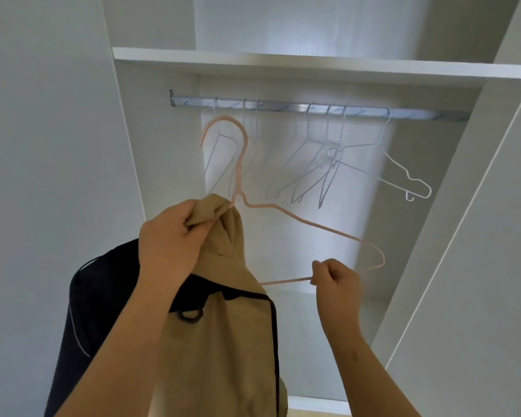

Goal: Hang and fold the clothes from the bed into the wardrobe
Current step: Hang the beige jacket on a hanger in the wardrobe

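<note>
Currently, left hand (pixel 170 237) grips tan garment (pixel 223 341) at pink hanger (pixel 301 224) neck, below the rail (pixel 313 109); right hand (pixel 334 279) pinches the hanger's bottom bar. Risk: garment, seated on one shoulder only, likely slides off if hung now.

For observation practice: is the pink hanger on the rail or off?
Off: the pink hanger hooks nothing, below the rail; the right hand pinches its bar.

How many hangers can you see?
8: one pink hanger, pinched by the right hand, with the left hand gripping the beige garment on it; seven pale hangers on the rail, three left, three middle, one right. They overlap, so more may hide.
</note>
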The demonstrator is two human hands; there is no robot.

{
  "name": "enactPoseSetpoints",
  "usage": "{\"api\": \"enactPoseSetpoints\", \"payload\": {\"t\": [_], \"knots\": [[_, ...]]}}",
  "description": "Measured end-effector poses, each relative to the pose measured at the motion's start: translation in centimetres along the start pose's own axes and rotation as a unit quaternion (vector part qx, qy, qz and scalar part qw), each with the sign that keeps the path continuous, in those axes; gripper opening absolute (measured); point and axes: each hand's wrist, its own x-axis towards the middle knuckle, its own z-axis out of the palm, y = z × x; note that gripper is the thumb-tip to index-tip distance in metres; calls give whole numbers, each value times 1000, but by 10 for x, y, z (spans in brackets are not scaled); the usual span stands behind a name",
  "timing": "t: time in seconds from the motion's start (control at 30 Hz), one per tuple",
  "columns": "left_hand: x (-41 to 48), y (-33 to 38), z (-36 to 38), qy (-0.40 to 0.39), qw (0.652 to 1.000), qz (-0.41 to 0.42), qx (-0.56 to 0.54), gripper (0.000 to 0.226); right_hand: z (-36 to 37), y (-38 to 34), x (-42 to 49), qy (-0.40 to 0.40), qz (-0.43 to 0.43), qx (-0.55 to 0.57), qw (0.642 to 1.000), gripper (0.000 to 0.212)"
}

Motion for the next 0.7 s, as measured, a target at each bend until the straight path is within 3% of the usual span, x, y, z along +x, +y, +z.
{"api": "enactPoseSetpoints", "payload": {"t": [0.13, 0.33, 0.47, 0.7], "knots": [[-1, 0, -14, 51, 998, 27, 5, 15, 15, 3, -1, 6, 64, 23, 998, 31], [2, -1, -37, 89, 996, 19, 10, 9, 29, 14, -11, -101, 80, -59, 990, 20], [1, 10, -49, 67, 997, -3, -26, 15, 49, 16, -3, -203, 88, -96, 970, 38], [10, 9, -71, 33, 992, -14, -123, 23, 83, -34, 11, -388, -27, -32, 921, 66]]}}
